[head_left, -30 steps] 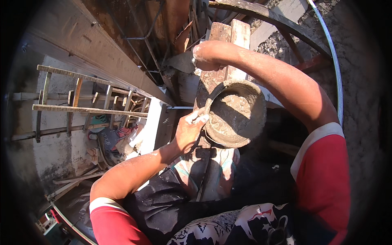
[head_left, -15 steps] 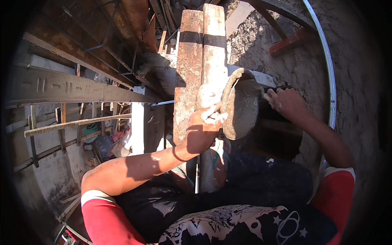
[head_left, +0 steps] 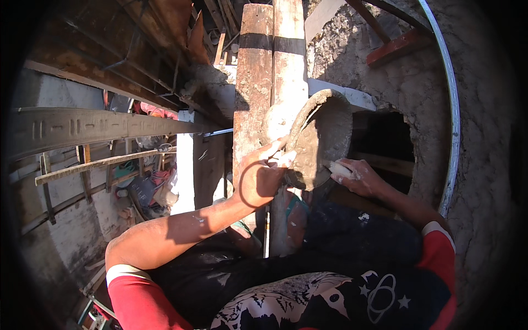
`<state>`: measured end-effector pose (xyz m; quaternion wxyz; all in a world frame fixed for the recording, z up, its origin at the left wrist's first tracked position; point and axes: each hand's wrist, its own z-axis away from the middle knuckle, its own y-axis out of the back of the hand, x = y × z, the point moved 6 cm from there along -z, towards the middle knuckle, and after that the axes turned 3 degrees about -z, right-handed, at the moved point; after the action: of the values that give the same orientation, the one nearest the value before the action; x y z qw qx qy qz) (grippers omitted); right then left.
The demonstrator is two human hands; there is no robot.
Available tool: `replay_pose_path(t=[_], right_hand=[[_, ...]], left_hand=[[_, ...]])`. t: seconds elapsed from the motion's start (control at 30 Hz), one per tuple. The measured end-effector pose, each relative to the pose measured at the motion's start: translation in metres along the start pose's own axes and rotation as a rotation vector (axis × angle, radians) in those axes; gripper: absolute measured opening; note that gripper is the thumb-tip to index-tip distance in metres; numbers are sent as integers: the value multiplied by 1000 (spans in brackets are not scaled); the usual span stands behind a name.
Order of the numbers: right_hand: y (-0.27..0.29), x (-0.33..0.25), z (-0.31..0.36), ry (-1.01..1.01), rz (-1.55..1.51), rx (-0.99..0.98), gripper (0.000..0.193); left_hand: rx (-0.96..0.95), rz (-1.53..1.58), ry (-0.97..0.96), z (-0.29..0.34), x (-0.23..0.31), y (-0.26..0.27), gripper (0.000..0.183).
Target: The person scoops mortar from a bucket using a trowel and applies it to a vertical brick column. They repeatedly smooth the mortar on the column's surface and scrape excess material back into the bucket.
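Observation:
A round, mortar-caked bucket (head_left: 330,126) stands tilted over the two planks, its mouth turned to the right and toward me. Wet grey mortar coats its inside. My left hand (head_left: 261,173) is closed on the bucket's near left rim. My right hand (head_left: 360,177) is at the lower right of the bucket's mouth, its fingers closed and smeared with pale mortar. Something whitish shows at its fingertips, but I cannot make out what it is.
Two worn planks (head_left: 254,71) run away from me under my sandalled feet (head_left: 297,217). Right of the bucket is a dark opening (head_left: 385,137) in the rough mortar wall (head_left: 429,104). A metal strip (head_left: 454,121) curves along the right. Beams (head_left: 104,122) and a drop lie left.
My right hand has come from the edge of the dark opening, down and left to the bucket's mouth. The bucket has turned so more of its inside shows. My left hand stays on the rim.

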<state>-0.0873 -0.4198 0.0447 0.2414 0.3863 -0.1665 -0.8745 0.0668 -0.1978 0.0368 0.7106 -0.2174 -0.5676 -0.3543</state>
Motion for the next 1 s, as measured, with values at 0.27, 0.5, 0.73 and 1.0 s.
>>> replay_pose_path(t=[0.27, 0.5, 0.73, 1.0], right_hand=[[5, 5, 14, -177, -117, -48, 41], [19, 19, 17, -209, -119, 9, 47], [62, -27, 31, -196, -53, -10, 37], [118, -163, 8, -168, -1, -170, 40]], left_hand=[[-67, -24, 264, 9, 14, -10, 49], [76, 52, 143, 4, -7, 2, 43], [116, 789, 230, 14, -69, 39, 36], [159, 647, 295, 27, -80, 47, 36]])
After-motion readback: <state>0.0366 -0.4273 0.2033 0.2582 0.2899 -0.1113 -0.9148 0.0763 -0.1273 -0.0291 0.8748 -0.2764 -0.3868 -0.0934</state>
